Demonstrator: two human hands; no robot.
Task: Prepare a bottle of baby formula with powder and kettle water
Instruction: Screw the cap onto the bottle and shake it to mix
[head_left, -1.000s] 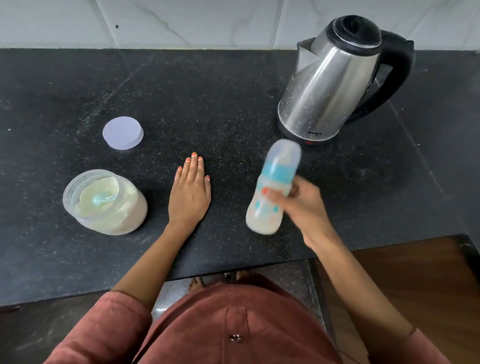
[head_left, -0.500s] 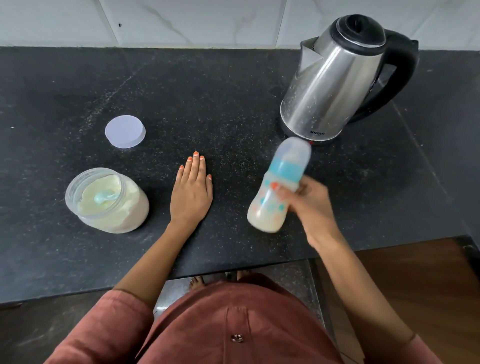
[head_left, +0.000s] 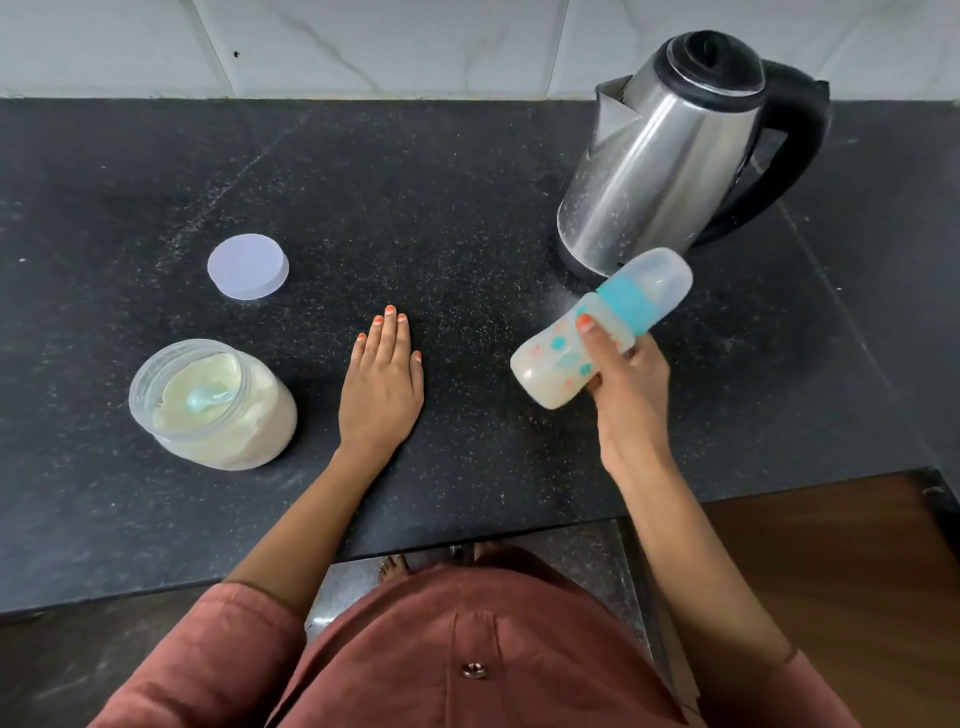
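My right hand (head_left: 626, 379) grips a baby bottle (head_left: 558, 358) above the black counter. The bottle is capped, has a teal collar, holds milky liquid and tilts steeply with its cap toward the upper right. My left hand (head_left: 382, 387) lies flat, palm down, on the counter with fingers straight. An open clear jar of pale formula powder (head_left: 218, 410) stands at the left with a teal scoop in it. Behind the bottle stands a steel kettle (head_left: 660, 156) with a black lid and handle.
The jar's round pale lid (head_left: 248, 266) lies on the counter (head_left: 415, 182) behind the jar. A tiled wall runs along the back. The counter's front edge is close to my body, with a wooden floor at the lower right.
The bottle in my right hand has swung from nearly upright to a steep tilt toward the right, and the hand has shifted slightly right. My left hand has stayed flat in place.
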